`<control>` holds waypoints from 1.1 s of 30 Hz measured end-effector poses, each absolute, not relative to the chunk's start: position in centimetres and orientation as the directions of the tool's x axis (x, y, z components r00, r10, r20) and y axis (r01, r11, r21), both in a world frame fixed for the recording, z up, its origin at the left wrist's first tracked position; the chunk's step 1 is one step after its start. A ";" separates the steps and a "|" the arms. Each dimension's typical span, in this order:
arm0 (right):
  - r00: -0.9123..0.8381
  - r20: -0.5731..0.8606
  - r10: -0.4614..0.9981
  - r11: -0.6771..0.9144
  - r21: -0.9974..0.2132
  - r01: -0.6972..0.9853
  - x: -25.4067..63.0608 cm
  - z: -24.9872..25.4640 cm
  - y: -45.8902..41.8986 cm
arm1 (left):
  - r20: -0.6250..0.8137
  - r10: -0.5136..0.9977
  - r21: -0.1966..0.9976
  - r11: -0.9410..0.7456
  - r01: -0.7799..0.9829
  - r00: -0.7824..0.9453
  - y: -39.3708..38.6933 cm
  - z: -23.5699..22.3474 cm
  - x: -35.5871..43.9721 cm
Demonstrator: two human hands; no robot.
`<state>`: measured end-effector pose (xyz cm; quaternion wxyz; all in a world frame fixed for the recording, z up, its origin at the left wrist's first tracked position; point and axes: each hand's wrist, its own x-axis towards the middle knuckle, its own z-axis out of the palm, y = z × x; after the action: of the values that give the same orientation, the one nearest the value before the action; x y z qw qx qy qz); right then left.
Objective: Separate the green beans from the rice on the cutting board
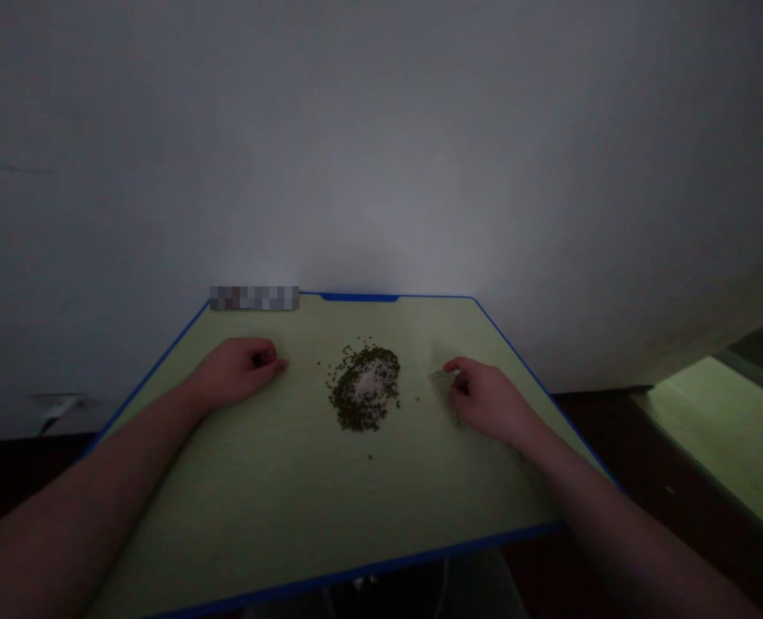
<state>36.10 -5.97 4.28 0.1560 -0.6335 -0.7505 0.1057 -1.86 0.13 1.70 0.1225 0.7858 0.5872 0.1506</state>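
Note:
On the table lies a heap of small green beans [361, 421] with a mound of pale grains [369, 381] in its middle. Several beans are scattered around its edges. My left hand [236, 371] rests on the table left of the heap, its fingers curled in a loose fist, with nothing visible in it. To the right of the heap is my right hand [484, 397], fingers bent and thumb tucked inward. Faint curved lines beside its fingertips look like a clear, see-through object, too faint to name. Neither hand touches the heap.
The pale tabletop [278, 490] has a blue edge and stands against a grey wall [381, 155]. A blurred strip [255, 298] lies at its far left corner. A socket with a plug [62, 408] is low on the left wall. Another pale surface [729, 430] is at right.

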 end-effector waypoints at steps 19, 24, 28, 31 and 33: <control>-0.375 -0.009 0.927 0.371 -0.113 0.922 32.4 6.1 -5.2 | 0.099 0.961 0.367 -0.278 0.888 0.260 0.2 1.6 -2.0; -0.422 -0.013 0.906 0.416 -0.149 0.897 32.4 6.0 -5.6 | 0.096 0.963 0.359 -0.268 0.894 0.250 0.0 1.9 -1.8; -0.455 0.019 0.890 0.454 -0.133 0.881 32.2 5.9 -5.1 | 0.093 0.965 0.344 -0.263 0.901 0.246 0.0 1.9 -1.8; -0.483 0.021 0.876 0.482 -0.090 0.871 32.0 5.5 -4.5 | 0.083 0.965 0.351 -0.263 0.899 0.250 0.1 1.9 -1.9; -0.503 0.019 0.864 0.503 -0.070 0.861 31.9 5.2 -4.4 | 0.088 0.964 0.350 -0.266 0.898 0.252 0.1 1.8 -1.9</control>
<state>31.88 -4.44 5.23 0.0258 -0.4977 -0.8666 0.0254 -1.88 0.06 1.82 0.1147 0.7827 0.5947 0.1433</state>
